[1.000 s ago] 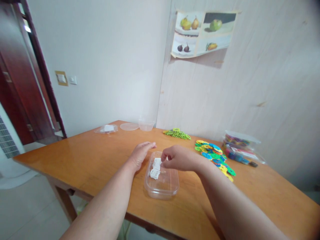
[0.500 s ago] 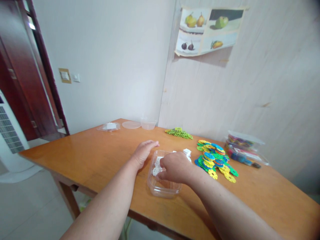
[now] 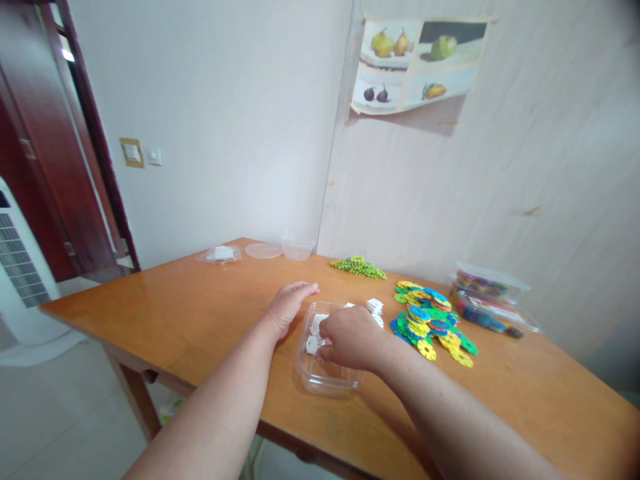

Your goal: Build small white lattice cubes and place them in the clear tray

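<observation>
A clear plastic box (image 3: 330, 387) stands near the table's front edge, with small white pieces (image 3: 314, 344) in its left part. My right hand (image 3: 353, 337) reaches over the box from the right, thumb and fingers curled close around a white piece inside. The hand hides part of what lies there. Beside the box's far left corner, my left hand (image 3: 290, 308) rests with its fingers stretched out, holding nothing. More white pieces (image 3: 375, 307) lie on the table just beyond my right hand.
Right of the box spreads a heap of yellow, green and blue discs (image 3: 433, 323). Farther back lies a green pile (image 3: 359, 268). Stacked clear boxes (image 3: 487, 293) stand at right; a clear tub (image 3: 298, 249), a round lid (image 3: 263, 251) and a clear lid (image 3: 219, 254) lie along the back of the table (image 3: 210, 293).
My right hand has barely shifted within the box, its fingers still close to the white pieces. My left hand stays in place.
</observation>
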`<state>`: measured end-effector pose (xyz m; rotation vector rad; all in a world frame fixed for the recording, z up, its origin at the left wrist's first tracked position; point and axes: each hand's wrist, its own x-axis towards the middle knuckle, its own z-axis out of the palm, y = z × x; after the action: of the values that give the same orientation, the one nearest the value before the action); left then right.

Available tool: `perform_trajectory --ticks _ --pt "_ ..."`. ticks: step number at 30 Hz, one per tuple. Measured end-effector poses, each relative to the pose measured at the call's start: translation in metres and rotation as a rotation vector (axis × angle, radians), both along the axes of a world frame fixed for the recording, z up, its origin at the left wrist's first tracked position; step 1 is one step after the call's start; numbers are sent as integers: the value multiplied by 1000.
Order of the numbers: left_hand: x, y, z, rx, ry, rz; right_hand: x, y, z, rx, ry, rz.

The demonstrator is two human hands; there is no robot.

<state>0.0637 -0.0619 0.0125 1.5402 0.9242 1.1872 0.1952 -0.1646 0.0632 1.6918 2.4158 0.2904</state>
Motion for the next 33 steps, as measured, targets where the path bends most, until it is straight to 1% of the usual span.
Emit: perform_trajectory --ticks 4,6,8,12,15,17,18,21,23,25,28,33 --pt "0 0 0 -4 0 -1 0 -1 1 -3 15 -4" --pt "0 0 0 -8 2 4 4 -1 7 -13 53 -27" --pt "0 0 0 -9 4 4 13 0 16 6 125 -56" --pt "0 0 0 -5 -11 8 49 5 39 110 297 -179" --pt "-1 1 -1 -5 -20 5 81 11 45 179 390 -278" --pt "-1 2 -1 -4 -16 -4 100 15 41 198 420 -329" --pt "0 2 -2 -4 -12 -8 108 17 38 182 425 -349" --pt "0 3 -2 0 -9 -19 123 20 23 65 436 -364" --pt "0 3 -2 3 -8 -23 127 21 12 -12 445 -341" --pt "-1 3 -2 5 -8 -23 130 22 4 -58 449 -332" --pt "-1 3 -2 4 -11 -19 131 23 -4 -76 446 -344" --pt "-1 3 -1 -5 9 -22 132 30 -11 -74 447 -340"
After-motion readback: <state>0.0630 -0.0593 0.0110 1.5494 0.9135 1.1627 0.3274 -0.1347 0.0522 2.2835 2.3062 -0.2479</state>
